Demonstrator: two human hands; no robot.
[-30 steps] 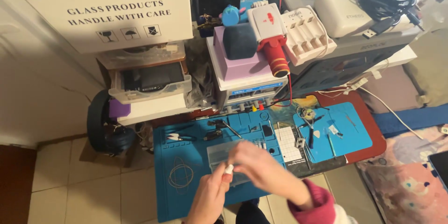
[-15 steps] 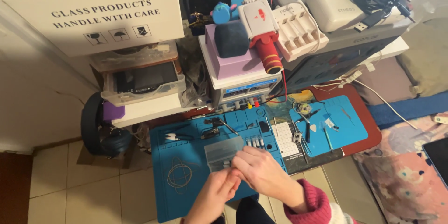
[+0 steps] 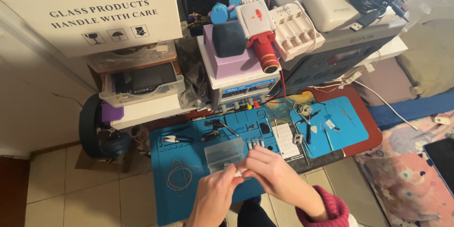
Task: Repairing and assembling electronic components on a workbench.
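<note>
While both hands have drawn closer since a second ago, left hand (image 3: pixel 215 196) and right hand (image 3: pixel 269 172) pinch a small white piece (image 3: pixel 238 173) just below the clear box (image 3: pixel 224 153).

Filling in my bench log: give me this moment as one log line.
left hand: pinching small white piece | right hand: on same piece | clear plastic box: beyond hands | blue mat: beneath

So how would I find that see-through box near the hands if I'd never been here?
Look for the big blue work mat on the floor. Near its middle, just above the left hand and right hand, lies a small clear plastic box. The tools and the loop of wire around it are thin and dark, but this one is boxy and see-through.
</note>
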